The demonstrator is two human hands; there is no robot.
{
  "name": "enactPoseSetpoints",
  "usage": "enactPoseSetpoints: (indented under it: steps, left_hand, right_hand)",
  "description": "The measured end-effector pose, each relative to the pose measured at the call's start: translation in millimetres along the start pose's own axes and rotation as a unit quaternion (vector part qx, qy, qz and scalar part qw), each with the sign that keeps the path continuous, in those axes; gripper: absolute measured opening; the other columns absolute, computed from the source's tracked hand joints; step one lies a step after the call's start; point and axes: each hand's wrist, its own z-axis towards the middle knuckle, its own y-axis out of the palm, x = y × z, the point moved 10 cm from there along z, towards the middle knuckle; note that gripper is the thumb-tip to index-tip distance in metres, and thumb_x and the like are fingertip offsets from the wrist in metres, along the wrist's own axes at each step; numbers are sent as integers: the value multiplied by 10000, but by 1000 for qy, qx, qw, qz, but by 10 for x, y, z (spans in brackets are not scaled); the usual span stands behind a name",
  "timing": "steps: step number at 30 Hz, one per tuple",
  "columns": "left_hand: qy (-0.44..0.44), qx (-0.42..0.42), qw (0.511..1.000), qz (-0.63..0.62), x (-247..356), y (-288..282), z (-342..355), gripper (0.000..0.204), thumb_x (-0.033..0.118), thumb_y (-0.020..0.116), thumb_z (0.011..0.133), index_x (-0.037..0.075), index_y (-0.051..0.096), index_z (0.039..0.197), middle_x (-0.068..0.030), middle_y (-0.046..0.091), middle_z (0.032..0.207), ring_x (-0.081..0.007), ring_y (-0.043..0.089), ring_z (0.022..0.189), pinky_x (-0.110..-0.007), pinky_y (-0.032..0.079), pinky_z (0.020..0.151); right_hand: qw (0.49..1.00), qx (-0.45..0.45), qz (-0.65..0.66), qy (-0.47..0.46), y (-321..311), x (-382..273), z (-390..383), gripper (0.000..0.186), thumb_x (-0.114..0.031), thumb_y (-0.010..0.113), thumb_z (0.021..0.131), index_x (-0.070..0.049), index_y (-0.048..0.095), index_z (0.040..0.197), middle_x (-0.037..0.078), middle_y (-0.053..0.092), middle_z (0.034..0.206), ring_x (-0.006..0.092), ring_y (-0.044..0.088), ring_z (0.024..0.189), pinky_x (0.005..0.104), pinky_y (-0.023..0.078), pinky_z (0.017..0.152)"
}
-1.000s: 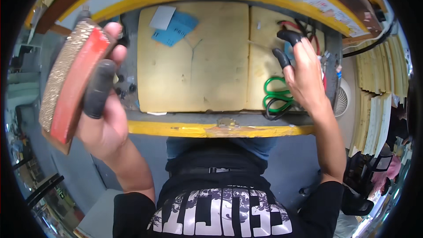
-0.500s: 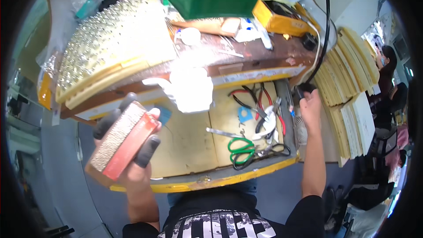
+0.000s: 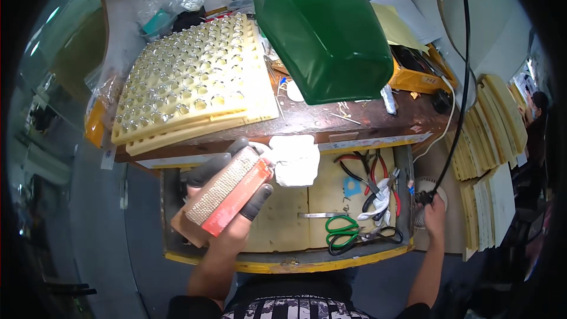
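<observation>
My left hand (image 3: 239, 218), with dark covers on some fingers, is closed round a brown block (image 3: 195, 216). The block carries a bumpy, metallic-looking strip and a red strip, and is tilted over the open drawer. Just beyond its upper end a bright white cloth-like bundle (image 3: 295, 162) sits at the bench's front edge. At the right, outside the drawer, my right hand (image 3: 436, 216) is closed on the black end of a hanging cable (image 3: 458, 159). Its fingers partly hide that end.
The open drawer (image 3: 277, 267) holds pliers (image 3: 369, 180), green-handled scissors (image 3: 342, 230) and tweezers (image 3: 322, 215). On the bench stand stacked cream trays (image 3: 195, 109) of shiny rings and a green lamp shade (image 3: 331, 41). Stacked boards (image 3: 487, 136) and another person (image 3: 537, 124) are at right.
The view has shifted, so the bench sits lower and further right. My left hand has brought the block nearer the white bundle. My right hand still grips the cable end.
</observation>
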Motion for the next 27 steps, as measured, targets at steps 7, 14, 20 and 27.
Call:
enactPoseSetpoints:
  steps: [7,14,20,27]
  left_hand:
    - [-14,4,1000,10,-84,-22,-19,680,-128,735,773,-44,425,1373,-176,565,1343,-233,596,1202,-364,500,1019]
    - [-18,-23,997,-71,-141,5,19,700,-130,765,752,-6,448,1364,-194,543,1385,-255,574,1245,-380,492,1039]
    - [-30,-26,999,-31,-187,11,-29,672,-136,761,757,16,436,1326,-234,530,1391,-298,576,1243,-422,485,1056]
    - [-111,33,975,-189,-319,52,-142,666,-150,762,742,30,456,1306,-221,563,1353,-327,615,1190,-444,550,987]
  right_hand:
    - [923,52,-375,-67,-715,-276,-748,197,-98,519,852,72,580,930,229,612,740,433,587,700,420,483,683]
    - [875,-369,-104,295,-510,-342,-1434,144,-93,687,852,17,673,760,96,649,608,200,657,558,343,521,532]
    - [847,-437,221,206,355,-1189,-1623,200,49,772,768,75,676,941,157,692,808,249,706,661,358,575,573]
    - [855,-181,484,-47,731,-2754,-1020,502,-146,792,845,-19,411,1146,195,626,946,287,705,814,395,620,658]
